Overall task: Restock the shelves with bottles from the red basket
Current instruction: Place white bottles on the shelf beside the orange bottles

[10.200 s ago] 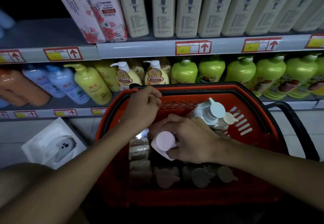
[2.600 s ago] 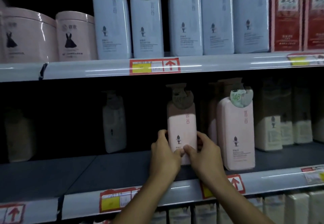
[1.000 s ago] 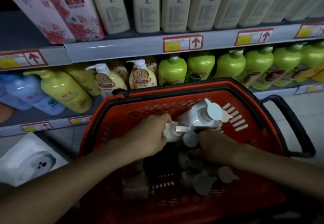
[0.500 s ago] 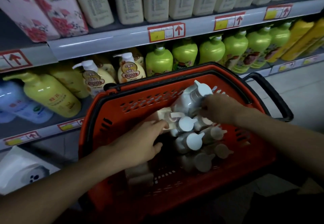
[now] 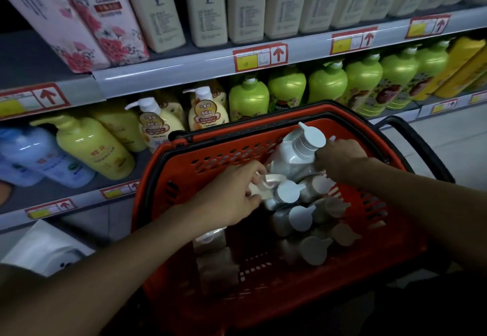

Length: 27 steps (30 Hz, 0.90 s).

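Both hands are digging in the red basket of crowded pump bottles, left hand pinching a pale pump top, right hand clasping the big white bottle by the far rim, green bottles shelved behind.

1. The red plastic basket stands in front of the grey metal shelves.
2. A white pump bottle leans against the basket's far wall, above smaller round-capped bottles packed in the middle.
3. The left hand is in the basket, left of those bottles; the right hand touches the pump bottle's right side.
4. Cream rectangular bottles line the upper shelf; green rounded bottles stand below, behind the basket.
5. A white box lies on the floor, left of the basket.
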Available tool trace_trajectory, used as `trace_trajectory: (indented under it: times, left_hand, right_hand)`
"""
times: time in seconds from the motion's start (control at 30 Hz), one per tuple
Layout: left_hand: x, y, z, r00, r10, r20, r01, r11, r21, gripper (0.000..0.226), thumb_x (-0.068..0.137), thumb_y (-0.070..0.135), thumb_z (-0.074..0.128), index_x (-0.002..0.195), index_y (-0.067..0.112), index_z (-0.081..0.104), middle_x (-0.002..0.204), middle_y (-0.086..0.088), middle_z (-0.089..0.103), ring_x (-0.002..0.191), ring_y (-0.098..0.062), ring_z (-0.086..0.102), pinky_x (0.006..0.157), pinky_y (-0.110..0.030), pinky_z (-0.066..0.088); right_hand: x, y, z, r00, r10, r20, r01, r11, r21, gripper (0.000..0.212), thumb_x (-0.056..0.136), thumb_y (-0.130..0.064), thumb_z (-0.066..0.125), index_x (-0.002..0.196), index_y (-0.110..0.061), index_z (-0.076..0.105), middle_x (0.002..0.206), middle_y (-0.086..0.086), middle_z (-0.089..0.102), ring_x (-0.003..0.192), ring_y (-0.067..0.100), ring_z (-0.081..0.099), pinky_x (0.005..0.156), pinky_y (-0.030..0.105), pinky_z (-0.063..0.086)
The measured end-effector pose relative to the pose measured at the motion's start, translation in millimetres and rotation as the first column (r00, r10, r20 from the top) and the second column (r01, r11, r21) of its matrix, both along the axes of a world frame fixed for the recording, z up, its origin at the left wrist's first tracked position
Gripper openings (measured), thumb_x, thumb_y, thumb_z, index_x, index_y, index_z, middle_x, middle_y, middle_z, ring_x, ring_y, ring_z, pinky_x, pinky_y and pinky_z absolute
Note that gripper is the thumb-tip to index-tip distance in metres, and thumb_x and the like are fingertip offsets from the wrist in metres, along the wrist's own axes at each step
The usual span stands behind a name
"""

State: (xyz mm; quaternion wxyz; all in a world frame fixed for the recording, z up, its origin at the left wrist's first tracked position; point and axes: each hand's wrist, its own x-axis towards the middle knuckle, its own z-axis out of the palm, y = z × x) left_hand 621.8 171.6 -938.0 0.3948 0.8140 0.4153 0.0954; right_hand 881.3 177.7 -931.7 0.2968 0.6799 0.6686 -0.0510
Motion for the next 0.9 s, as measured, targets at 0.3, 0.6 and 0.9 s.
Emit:
trace_trajectory:
  times: [0.3, 0.6, 0.9]
  left_hand:
    - [-11, 1, 4, 1.000, 0.004, -0.003, -0.004, 1.000, -0.012, 0.045, 0.090, 0.019, 0.070, 0.130, 0.026, 0.053, 0.113, 0.013, 0.058, 0.086, -0.005, 0.066, 0.082, -0.037, 0.058]
    - [17, -10, 17, 0.997, -0.036, 0.069, 0.031, 0.997, 0.074, 0.086, 0.083, 0.035, 0.078, 0.151, 0.031, 0.024, 0.147, 0.003, 0.045, 0.125, -0.014, 0.051, 0.101, -0.034, 0.047]
    - [71, -43, 45, 0.927, 0.126, 0.352, -0.158, 0.985, 0.065, 0.082, 0.075, 0.039, 0.083, 0.141, 0.033, 0.036, 0.136, 0.011, 0.052, 0.126, -0.007, 0.052, 0.099, -0.039, 0.051]
  right_hand:
    - [-32, -7, 66, 0.980, 0.199, 0.008, -0.198, 0.971, 0.137, 0.026, 0.088, -0.038, 0.059, 0.100, -0.017, 0.067, 0.109, 0.006, 0.071, 0.103, 0.029, 0.068, 0.070, 0.030, 0.040]
    - [-48, -45, 102, 0.936, 0.157, -0.316, 0.099, 0.742, 0.663, 0.051, 0.077, -0.065, 0.056, 0.085, -0.015, 0.065, 0.061, 0.008, 0.058, 0.061, 0.037, 0.059, 0.058, 0.033, 0.041]
    - [-52, -75, 133, 0.654, 0.119, -0.747, 0.502, 0.671, 0.546, 0.037, 0.070, -0.060, 0.065, 0.075, -0.024, 0.068, 0.065, -0.004, 0.067, 0.066, 0.017, 0.065, 0.060, 0.036, 0.053]
